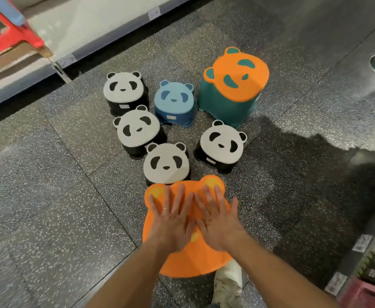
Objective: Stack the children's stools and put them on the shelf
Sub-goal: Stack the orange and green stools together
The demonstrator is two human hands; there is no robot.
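Both hands lay flat with fingers spread, gripping nothing: the left hand (171, 221) and right hand (217, 221) pressed side by side on the orange stool (182, 261) nearest the person, on the speckled floor (60, 196). That stool touched the nearest panda stool (166, 163). Pressing evenly and straight down would probably seat it squarely, if another sat beneath, which could not be seen.

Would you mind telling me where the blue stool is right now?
In the head view, the blue stool stands on the floor in the far row, between a black-and-white panda stool on its left and the tall orange-topped green stool on its right.
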